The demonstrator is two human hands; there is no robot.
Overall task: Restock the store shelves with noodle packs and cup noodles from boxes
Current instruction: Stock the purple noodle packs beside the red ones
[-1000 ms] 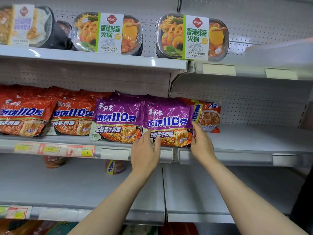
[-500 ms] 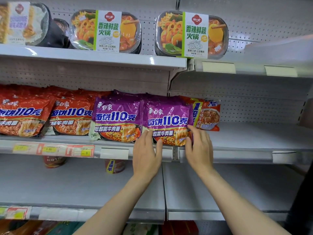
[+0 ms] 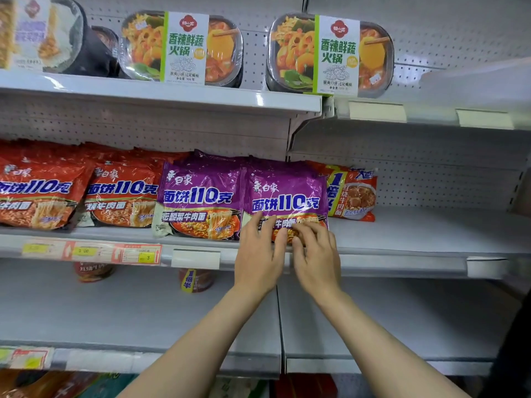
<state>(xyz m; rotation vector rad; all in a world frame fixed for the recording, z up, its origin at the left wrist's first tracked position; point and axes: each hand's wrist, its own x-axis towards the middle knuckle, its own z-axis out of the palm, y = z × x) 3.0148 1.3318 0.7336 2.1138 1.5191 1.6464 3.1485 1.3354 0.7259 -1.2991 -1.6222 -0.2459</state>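
Observation:
Two stacks of purple noodle packs stand on the middle shelf (image 3: 402, 239); the right purple pack (image 3: 287, 191) leans at the shelf's front edge. My left hand (image 3: 260, 251) rests with straight fingers against that pack's lower front. My right hand (image 3: 314, 248) lies beside it, fingers slightly bent, touching the pack's lower right corner. The left purple pack (image 3: 201, 196) stands untouched. Red noodle packs (image 3: 120, 191) fill the shelf to the left, and a red-orange pack (image 3: 353, 193) stands behind on the right.
Hot-pot bowls (image 3: 184, 50) line the top shelf. Two cup noodles (image 3: 198, 280) sit far back on the lower shelf (image 3: 143, 317). Price tags (image 3: 92, 251) run along the middle shelf's edge. A dark sleeve shows at the right border (image 3: 517, 340).
My right hand has slid left from the pack's right side to its lower front, close beside my left hand. My left hand has shifted slightly right along the pack.

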